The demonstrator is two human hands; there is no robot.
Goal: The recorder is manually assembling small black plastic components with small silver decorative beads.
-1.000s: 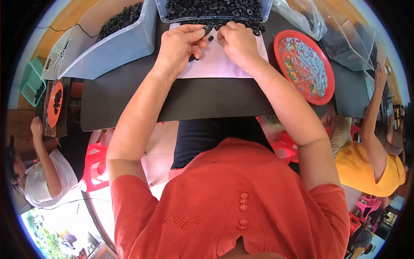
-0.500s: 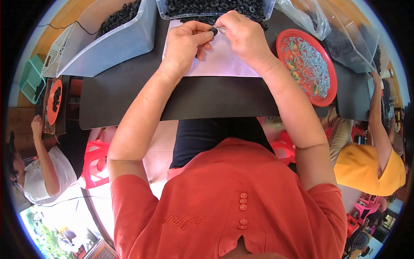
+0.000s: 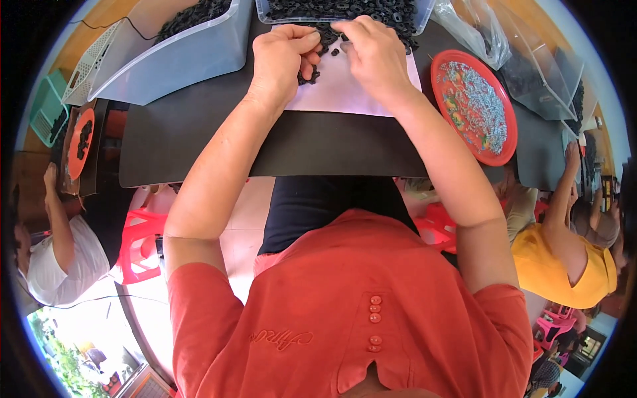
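At the far left sit a green basket (image 3: 48, 109) and, just right of it, a white perforated basket (image 3: 93, 63). Nearer is an orange plate (image 3: 75, 162) with black pieces on it; a co-worker in a white top (image 3: 66, 262) reaches up near it, and a pink-red stool (image 3: 141, 245) stands to the right of that person. A large translucent bin (image 3: 169, 73), partly filled with black parts, rests on the left of the dark counter (image 3: 338, 149).

The left hand (image 3: 282, 56) is over the left part of a white sheet (image 3: 352, 86), its thumb and forefinger drawn together; I cannot tell if that grip has a part in it (the dark pile right behind confuses things). Below its curled fingers are a few black pieces (image 3: 310, 78), held or lying loose, I cannot tell. A single small black piece (image 3: 335, 52) shows between the two hands. Beyond, more black parts (image 3: 345, 9) fill a far bin (image 3: 282, 21) and spread in front of it.

The right hand (image 3: 375, 56) is over the sheet's right half, forefinger stretched toward the left hand; I cannot tell whether its grip has something small.

Farther right, a red tray (image 3: 507, 146) bears small silvery-blue pieces (image 3: 481, 99). Beyond it are a clear plastic bag (image 3: 471, 33) and a translucent container (image 3: 544, 73). A co-worker in yellow (image 3: 564, 265) is at the near right.
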